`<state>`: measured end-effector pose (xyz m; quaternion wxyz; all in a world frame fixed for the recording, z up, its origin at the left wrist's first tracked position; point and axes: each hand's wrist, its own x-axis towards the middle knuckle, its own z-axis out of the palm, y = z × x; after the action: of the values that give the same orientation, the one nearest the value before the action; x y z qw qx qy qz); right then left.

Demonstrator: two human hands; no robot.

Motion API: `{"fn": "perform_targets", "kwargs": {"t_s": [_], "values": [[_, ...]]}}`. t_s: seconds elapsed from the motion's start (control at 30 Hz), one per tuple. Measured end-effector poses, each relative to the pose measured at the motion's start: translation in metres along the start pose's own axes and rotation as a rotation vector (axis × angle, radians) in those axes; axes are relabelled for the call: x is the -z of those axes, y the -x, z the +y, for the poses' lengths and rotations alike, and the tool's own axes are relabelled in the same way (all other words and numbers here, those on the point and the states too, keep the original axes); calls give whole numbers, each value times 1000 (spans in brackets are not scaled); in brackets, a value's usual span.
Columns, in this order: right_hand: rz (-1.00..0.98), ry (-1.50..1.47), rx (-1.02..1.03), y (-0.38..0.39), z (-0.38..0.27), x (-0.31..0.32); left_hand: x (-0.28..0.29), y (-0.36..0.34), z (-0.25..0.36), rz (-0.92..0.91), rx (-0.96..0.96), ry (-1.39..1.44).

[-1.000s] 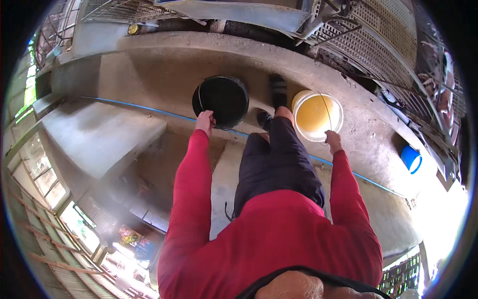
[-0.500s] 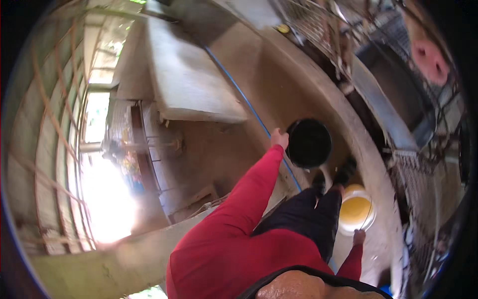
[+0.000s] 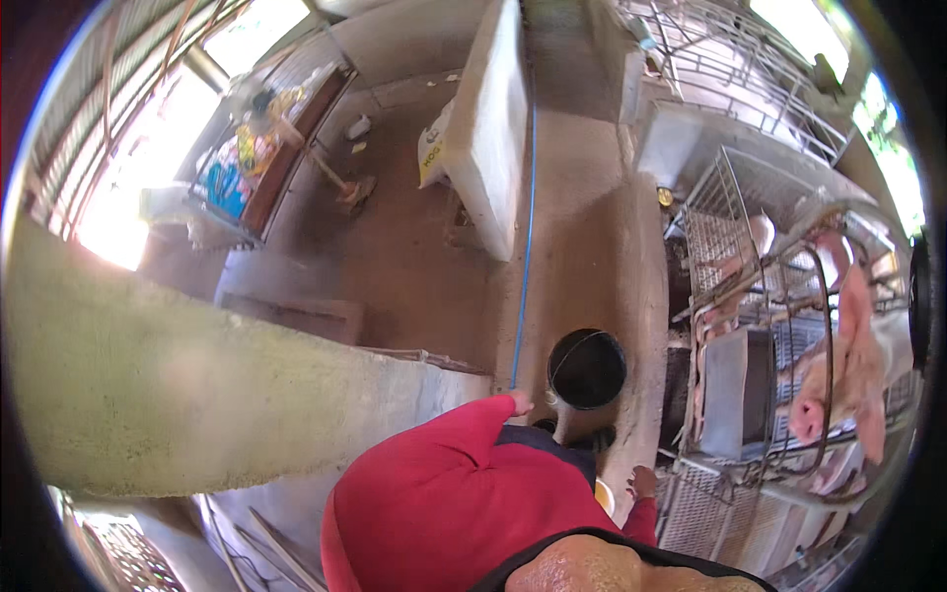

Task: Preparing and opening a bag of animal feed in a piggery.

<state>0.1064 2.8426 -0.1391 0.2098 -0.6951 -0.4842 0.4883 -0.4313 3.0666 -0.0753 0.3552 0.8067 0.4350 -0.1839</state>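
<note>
A black bucket stands on the walkway floor just ahead of my feet, its thin wire handle lying across the opening. My left hand is to the left of the bucket, apart from it, fingers loosely curled with nothing visible in them. By my right side, my right hand is held low with its fingers apart. A white bucket with yellowish contents is close to that hand, mostly hidden by my red-sleeved body. Between the black bucket and my feet shows a narrow pale shape I cannot make out.
A blue hose runs along the walkway. Left of it are a concrete partition and a low wall. On the right, a pig stands in a metal pen beside a grey trough. A cluttered bench stands far left.
My left hand has come away from the black bucket, which now stands apart from it. My right hand has left the white bucket's handle. The view has turned and shows more of the pens.
</note>
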Motion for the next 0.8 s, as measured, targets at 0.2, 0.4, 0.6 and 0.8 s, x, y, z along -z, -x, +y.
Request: {"fn": "perform_targets", "kwargs": {"t_s": [0.2, 0.4, 0.6, 0.8], "values": [[-427, 421, -179, -35, -209, -36, -51, 84, -55, 120, 477, 202], [-493, 948, 478, -16, -70, -6, 1, 35, -21, 286, 531, 581], [-584, 442, -214, -20, -77, 47, 26, 40, 13, 168, 479, 568], [-681, 512, -205, -44, -160, 72, -17, 50, 1, 144, 660, 749]]}}
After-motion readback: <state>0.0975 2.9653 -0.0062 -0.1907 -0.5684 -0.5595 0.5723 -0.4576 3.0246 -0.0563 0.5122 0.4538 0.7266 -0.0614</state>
